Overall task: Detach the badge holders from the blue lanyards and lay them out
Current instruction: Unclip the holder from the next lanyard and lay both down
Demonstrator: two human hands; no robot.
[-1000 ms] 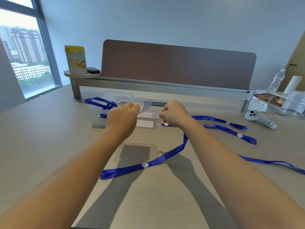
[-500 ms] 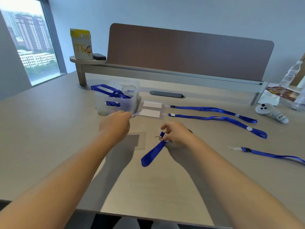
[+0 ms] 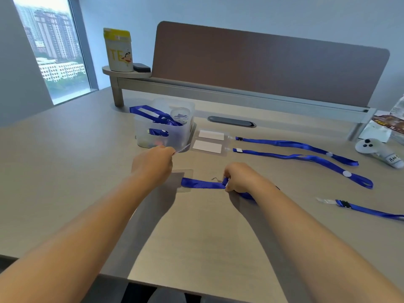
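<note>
— What have the hands got?

— My left hand (image 3: 153, 162) is curled, pinching a clear holder (image 3: 183, 148) by its near edge; the holder sticks out tilted toward the bin (image 3: 162, 127), off the desk (image 3: 65, 171). My right hand (image 3: 240, 178) is closed round a blue lanyard (image 3: 202, 184). A short stretch of strap runs left from that fist, and its end lies over another clear holder (image 3: 184, 178) flat on the desk between my hands. More strap shows under the right wrist.

— Is the clip free of the holder?

— I think so; there's a thin metal bit just above the strap by my right fingers, but it's too small for me to say more.

— And the ones already laid out?

— Two holders with white cards (image 3: 207, 146) lie side by side just right of the bin. Right of each one a lanyard stretches away across the desk, the far one (image 3: 295, 145) and the nearer one (image 3: 306, 157), clip ends just beside the holders. I can't tell if the clips touch them. A third lanyard (image 3: 367, 212) lies well apart, near the right edge, with a clear tab at its clip.

— What's in the bin?

— More blue straps (image 3: 153, 114) draped over the rim and a small clear cup. A white controller (image 3: 378, 150) sits far right, and a yellow-lidded canister (image 3: 118, 51) is on the shelf behind.
</note>
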